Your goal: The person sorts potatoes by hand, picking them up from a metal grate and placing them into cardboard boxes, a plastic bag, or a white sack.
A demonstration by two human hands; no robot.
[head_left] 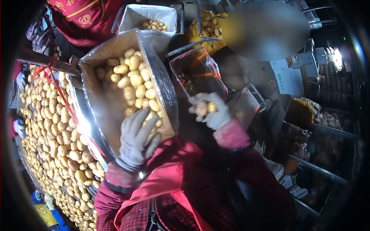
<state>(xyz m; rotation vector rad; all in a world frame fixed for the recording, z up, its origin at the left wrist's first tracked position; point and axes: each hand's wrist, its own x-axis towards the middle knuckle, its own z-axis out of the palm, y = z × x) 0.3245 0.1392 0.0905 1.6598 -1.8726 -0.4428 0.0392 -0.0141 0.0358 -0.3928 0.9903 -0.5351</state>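
Note:
My left hand [138, 138], in a pale glove, is open with its fingers spread over the near end of a plastic-lined cardboard box [158, 73]. Potatoes [135, 80] fill the middle and right side of that box, and the fingers rest at their near edge. Out to the right, my right hand [212, 111], gloved too, is curled around small potatoes [206, 109]. It is just beyond the near end of a smaller lined crate [198, 65], which has a few potatoes deep inside.
Many potatoes lie on a sorting surface [58, 134] at left, with a red strap [63, 96] across it. Behind stand a white-lined crate [127, 19] and a yellow-lined one [216, 44]. Co-workers' gloved hands [19, 128] show at the far left. Metal racks [323, 169] stand at right.

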